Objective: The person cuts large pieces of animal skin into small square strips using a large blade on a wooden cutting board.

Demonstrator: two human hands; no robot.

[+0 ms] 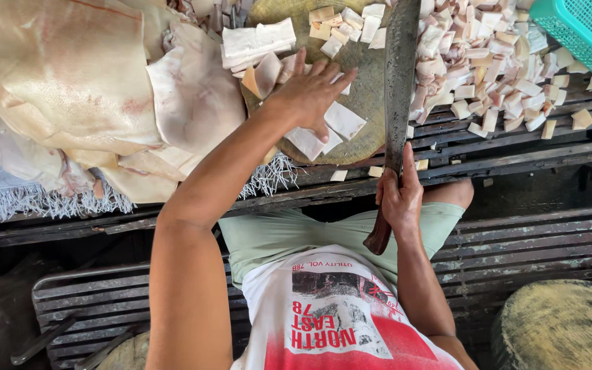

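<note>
While the round chopping block (364,103) serves as the reference for all entries, items are listed as follows.

Left hand: left hand (310,92) lies palm-down on the block's left half, fingers spread and flat, pressing on pale square slices (340,122); nothing pinched.

Right hand: right hand (399,199) sits just below the block's near edge, fingers wrapped tight around the dark wooden handle of a long cleaver (400,82).

Cleaver: broad dark blade, laid along the block's right side, running from the near edge to the far one.

Slices on block: flat white-and-tan squares, some under and beside the left hand, some stacked at the block's far-left rim (258,42), more scattered at its far edge.

Cut pieces: large heap of small pale chunks (488,65), right of the block, on a slatted metal surface (515,144).

Uncut sheets: big pale, cream-coloured slabs (70,75), piled left of the block, overlapping its left rim.

Basket: teal plastic mesh basket (587,34), far right of the block, beyond the heap.

Fringed cloth: white fringe (49,202) under the slabs, lower left of the block.

Second block: another round wooden block (563,325), well below and right of the first.
</note>
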